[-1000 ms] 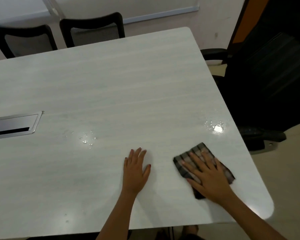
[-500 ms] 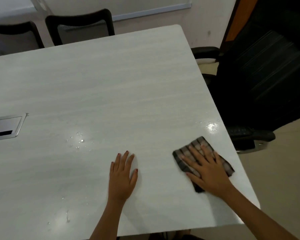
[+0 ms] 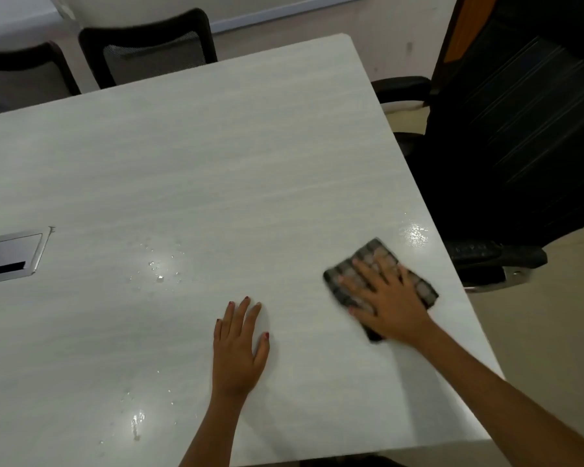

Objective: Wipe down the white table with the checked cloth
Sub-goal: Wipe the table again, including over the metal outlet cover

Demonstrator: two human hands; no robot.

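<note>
The white table [image 3: 216, 156] fills most of the view. A folded checked cloth [image 3: 354, 269], grey and brown, lies flat near the table's right edge. My right hand [image 3: 390, 299] presses down on it with fingers spread, covering its middle. My left hand [image 3: 238, 345] rests flat on the bare tabletop to the left of the cloth, palm down, holding nothing. Water drops glisten right beyond the cloth [image 3: 415, 232], in a patch at centre left [image 3: 159, 269], and near the front edge [image 3: 136, 421].
A black office chair [image 3: 506, 156] stands close against the table's right side. Two black mesh-backed chairs [image 3: 149, 50] sit at the far edge. A metal cable box lid [image 3: 9, 256] is set into the tabletop at the left.
My right hand has pushed the cloth slightly forward toward the wet patch at the right edge. My left hand stays flat on the table. The camera view has shifted a little.
</note>
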